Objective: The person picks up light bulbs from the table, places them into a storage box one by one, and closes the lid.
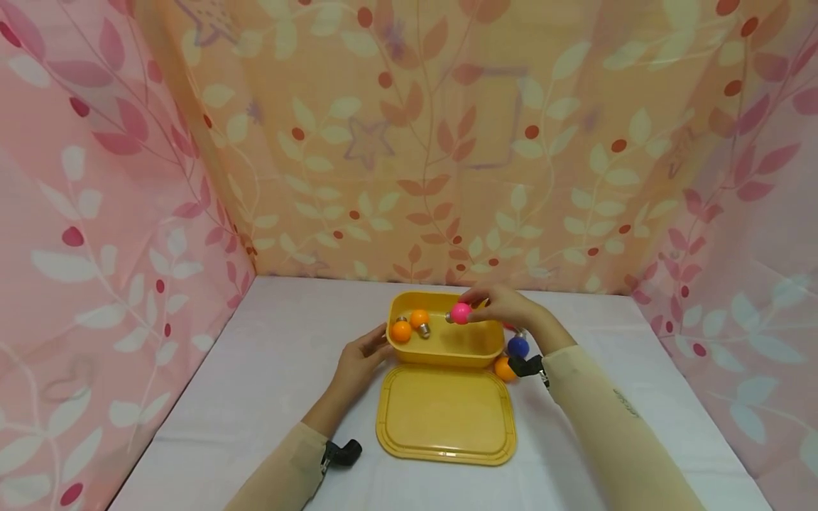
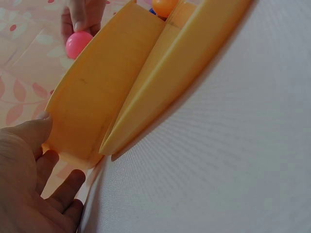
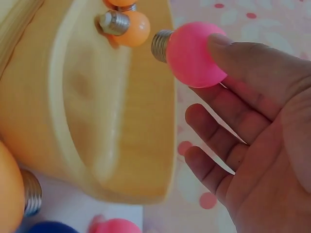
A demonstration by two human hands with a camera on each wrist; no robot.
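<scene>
The right hand (image 1: pixel 505 305) is held over the yellow plastic tub (image 1: pixel 447 348), a round pink screw-base bulb (image 1: pixel 460 313) pinched in its fingertips; the left hand (image 1: pixel 358 358) is laid flat-fingered against the tub's side.

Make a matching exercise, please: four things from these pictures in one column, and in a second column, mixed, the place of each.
Things:
1. pink bulb
2. two orange bulbs
3. yellow lid
4. blue bulb

Places:
A. flat on the table, in front of the yellow box
B. pinched in the right hand, above the box
C. on the table, right of the box
D. inside the box, at its left end

Pairs: 1-B, 2-D, 3-A, 4-C
</scene>
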